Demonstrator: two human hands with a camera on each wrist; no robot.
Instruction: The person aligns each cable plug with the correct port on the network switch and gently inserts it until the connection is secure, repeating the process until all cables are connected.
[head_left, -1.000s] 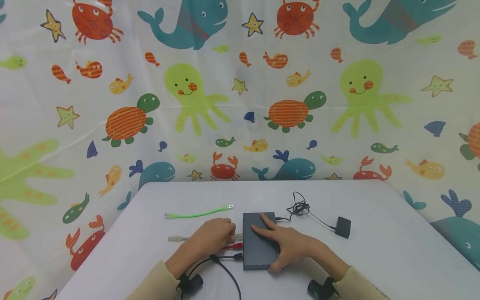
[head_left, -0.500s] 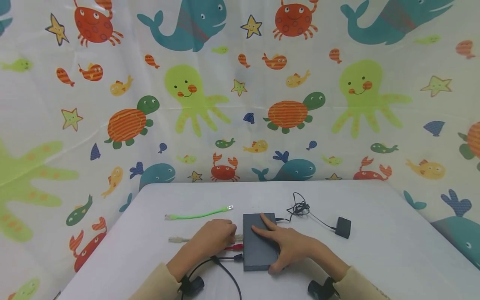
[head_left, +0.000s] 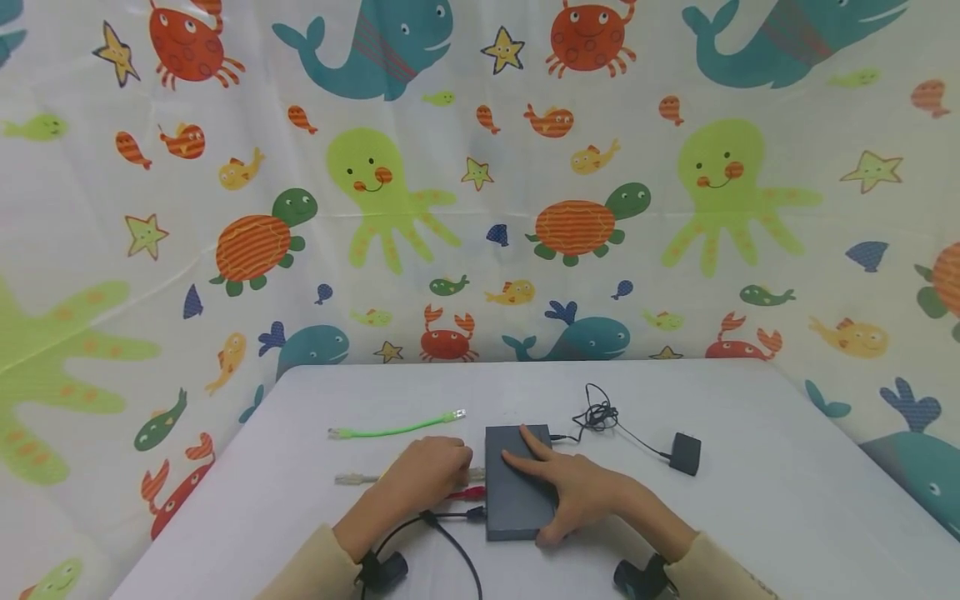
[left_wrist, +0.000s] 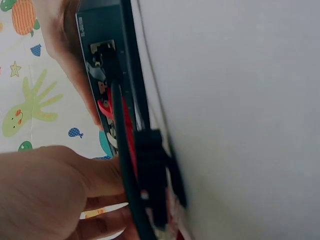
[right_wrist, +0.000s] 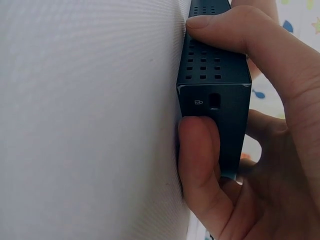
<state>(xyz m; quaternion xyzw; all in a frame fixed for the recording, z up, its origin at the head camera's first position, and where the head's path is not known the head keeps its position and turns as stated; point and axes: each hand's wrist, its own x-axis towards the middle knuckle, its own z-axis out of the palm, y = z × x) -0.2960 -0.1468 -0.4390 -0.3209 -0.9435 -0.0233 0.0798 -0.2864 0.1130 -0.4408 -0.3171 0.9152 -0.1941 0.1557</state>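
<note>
A dark grey network switch (head_left: 517, 483) lies on the table. My right hand (head_left: 585, 492) holds it from the right, with fingers spread over its top and the thumb at its near end; the right wrist view shows a finger and thumb against its vented casing (right_wrist: 202, 67). To the left of the switch, my left hand (head_left: 423, 471) has curled fingers at a pale grey network cable (head_left: 352, 479); its fingertips are hidden behind cables. A grey plug, a red network cable (head_left: 468, 493) and a black cable (left_wrist: 117, 100) run to the ports on the switch's left side.
A short green network cable (head_left: 397, 429) lies behind the left hand. Right of the switch, a thin black cord (head_left: 598, 415) is partly bundled and ends in a black power adapter (head_left: 685, 454). A sea-animal curtain (head_left: 480, 183) hangs behind the white table (head_left: 750, 517).
</note>
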